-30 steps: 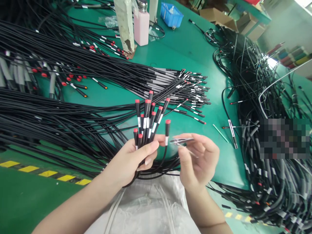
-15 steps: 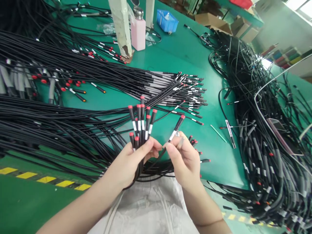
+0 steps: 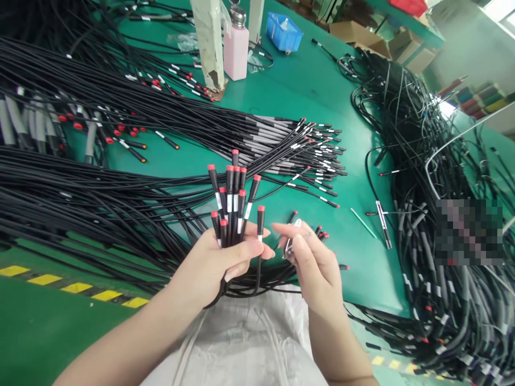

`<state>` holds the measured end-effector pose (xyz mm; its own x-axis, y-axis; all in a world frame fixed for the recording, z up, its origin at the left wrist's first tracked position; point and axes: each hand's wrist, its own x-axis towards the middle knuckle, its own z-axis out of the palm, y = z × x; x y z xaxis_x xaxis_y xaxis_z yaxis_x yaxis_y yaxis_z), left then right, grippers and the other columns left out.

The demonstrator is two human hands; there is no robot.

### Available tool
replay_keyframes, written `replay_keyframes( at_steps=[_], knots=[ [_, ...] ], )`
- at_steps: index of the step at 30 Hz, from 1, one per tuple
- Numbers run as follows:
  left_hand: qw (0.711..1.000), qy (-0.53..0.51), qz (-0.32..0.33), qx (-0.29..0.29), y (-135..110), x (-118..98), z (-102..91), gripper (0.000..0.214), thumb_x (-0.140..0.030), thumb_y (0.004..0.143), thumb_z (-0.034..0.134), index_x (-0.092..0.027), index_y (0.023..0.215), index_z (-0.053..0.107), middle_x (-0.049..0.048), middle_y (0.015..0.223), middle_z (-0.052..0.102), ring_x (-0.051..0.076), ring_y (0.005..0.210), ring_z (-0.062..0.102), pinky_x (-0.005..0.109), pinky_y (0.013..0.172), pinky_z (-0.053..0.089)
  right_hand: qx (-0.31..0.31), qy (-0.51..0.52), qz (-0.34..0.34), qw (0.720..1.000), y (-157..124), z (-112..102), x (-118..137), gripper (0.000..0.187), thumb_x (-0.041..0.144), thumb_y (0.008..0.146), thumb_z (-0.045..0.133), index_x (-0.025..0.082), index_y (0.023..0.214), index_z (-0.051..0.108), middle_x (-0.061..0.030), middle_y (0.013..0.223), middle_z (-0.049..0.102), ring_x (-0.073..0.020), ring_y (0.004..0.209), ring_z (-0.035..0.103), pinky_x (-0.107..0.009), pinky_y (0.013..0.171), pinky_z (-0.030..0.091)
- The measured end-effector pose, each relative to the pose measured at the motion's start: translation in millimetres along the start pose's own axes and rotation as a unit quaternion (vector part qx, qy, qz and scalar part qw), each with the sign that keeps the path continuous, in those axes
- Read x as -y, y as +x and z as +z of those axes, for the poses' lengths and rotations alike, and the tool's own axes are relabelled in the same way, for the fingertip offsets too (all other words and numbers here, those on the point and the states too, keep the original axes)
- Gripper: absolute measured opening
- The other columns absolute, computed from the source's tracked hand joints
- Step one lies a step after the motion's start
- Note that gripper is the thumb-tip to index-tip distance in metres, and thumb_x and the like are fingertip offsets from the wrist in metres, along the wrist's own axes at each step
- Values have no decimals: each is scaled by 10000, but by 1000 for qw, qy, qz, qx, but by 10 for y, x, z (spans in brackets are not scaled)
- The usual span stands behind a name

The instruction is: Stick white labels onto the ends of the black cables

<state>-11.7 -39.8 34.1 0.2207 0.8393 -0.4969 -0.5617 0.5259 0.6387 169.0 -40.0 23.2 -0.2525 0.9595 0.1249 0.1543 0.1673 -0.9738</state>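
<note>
My left hand point(image 3: 219, 260) is closed around a bunch of black cables point(image 3: 232, 214) whose connector ends stand upright with red caps and white labels. One more red-capped cable end point(image 3: 260, 220) is pinched between its thumb and fingers, a little right of the bunch. My right hand point(image 3: 316, 257), apart from the left, is closed on a small silver metal tool point(image 3: 288, 247), perhaps nail clippers; the fingers partly cover it. More red-capped cable ends point(image 3: 322, 234) lie on the table behind the right hand.
Long bundles of black cables point(image 3: 161, 112) cover the left of the green table point(image 3: 309, 91). A large cable heap point(image 3: 418, 161) hangs over the right side. Further back stand a pink bottle point(image 3: 236, 53), a white post point(image 3: 209, 48) and a blue bin point(image 3: 285, 33). A teal stick point(image 3: 363, 223) lies to the right.
The single cable end has passed from my right hand to my left, beside the bunch. My right hand has let go of it and now shows the silver tool.
</note>
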Motion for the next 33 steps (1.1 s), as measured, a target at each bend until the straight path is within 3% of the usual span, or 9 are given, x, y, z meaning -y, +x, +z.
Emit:
replay_keyframes(
  at_steps=[2,4,8,12,19,24,28,33],
  knots=[
    [1000,1,-7,7,-12,-3,13,199,-245,697,891,-151,810,756,54,633,762,-2,360,365,144,387,176,-40,48,-23,998,-20,9,12,395,296,1037,524,336,1430,533,-14,941,687,-143,763,650,-269,608,549],
    [1000,-2,-12,8,-17,0,24,202,-239,688,894,-154,804,752,54,611,758,-1,356,359,141,384,164,-72,74,-56,993,-34,44,28,509,249,1001,596,335,1481,450,-32,1050,725,-149,781,701,-285,627,609],
    [1000,-8,-16,15,-13,9,24,209,-241,677,903,-158,785,745,52,597,755,0,355,364,136,381,172,-122,50,-163,978,-40,136,14,451,95,937,647,282,1337,559,-67,1186,718,-197,1009,732,-387,865,650],
    [999,-9,-22,24,-19,14,3,211,-259,693,902,-157,802,753,50,601,754,2,362,380,131,383,197,-97,40,-227,968,-22,176,-43,529,-22,890,621,240,1343,542,-85,1191,722,-215,1110,688,-421,914,626],
    [999,-16,-31,12,-21,15,9,278,-259,647,924,-155,787,708,46,571,739,10,355,374,131,375,190,-79,8,-231,970,-37,172,-55,577,-80,854,618,219,1335,514,-98,1225,704,-208,1130,674,-408,919,608],
    [999,-2,-32,7,-14,8,29,302,-245,631,923,-150,764,669,32,575,722,5,365,354,137,384,200,-86,-47,-224,970,-48,161,-48,445,-62,870,604,221,1209,548,-93,1144,733,-205,1033,709,-379,824,623],
    [999,8,-41,1,-20,8,46,329,-253,616,934,-139,737,650,-29,563,615,7,409,346,140,399,221,-116,-14,-187,975,-51,204,-48,338,55,927,619,257,1187,541,-74,1093,742,-210,1013,736,-396,831,648],
    [998,8,-57,1,-20,22,41,405,-240,539,972,-147,728,626,-78,553,488,16,433,317,150,400,218,-113,19,-185,976,-90,238,-36,371,77,944,609,265,1252,522,-99,1158,728,-232,1047,746,-451,870,667]
  ],
)
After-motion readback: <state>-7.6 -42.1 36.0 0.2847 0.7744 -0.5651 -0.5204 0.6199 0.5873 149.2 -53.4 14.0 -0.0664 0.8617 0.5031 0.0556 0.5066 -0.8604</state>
